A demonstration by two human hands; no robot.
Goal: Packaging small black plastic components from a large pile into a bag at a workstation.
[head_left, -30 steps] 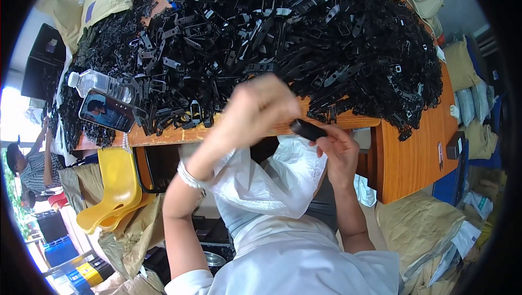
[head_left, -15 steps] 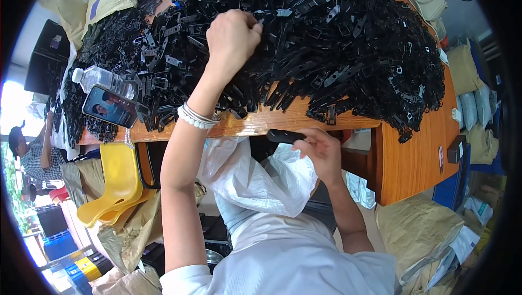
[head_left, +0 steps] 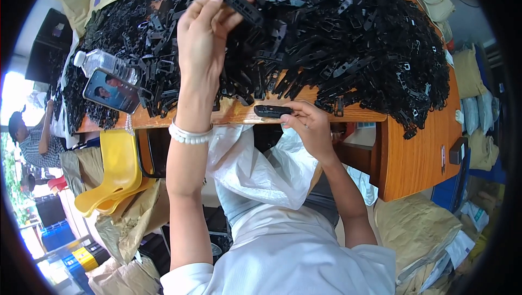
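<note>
Over the far part of a big heap of black plastic parts, my left hand is raised, thumb and fingers closed on a long black plastic part with slots. My right hand pinches a smaller, elongated black plastic piece by its right end, just above the table's front edge. A white plastic bag hangs open below the table edge, in front of my body. Loose black parts lie on the wood between the heap and my right hand.
Left on the heap lie a clear plastic bottle and a phone playing a video. A yellow chair stands at the left. Brown sacks lie low at the right. The wooden table extends rightward. Another person is at the far left.
My left hand has moved slightly left and up from the heap, and a long black part now shows in it. My right hand has shifted up and left over the table edge with its piece.
</note>
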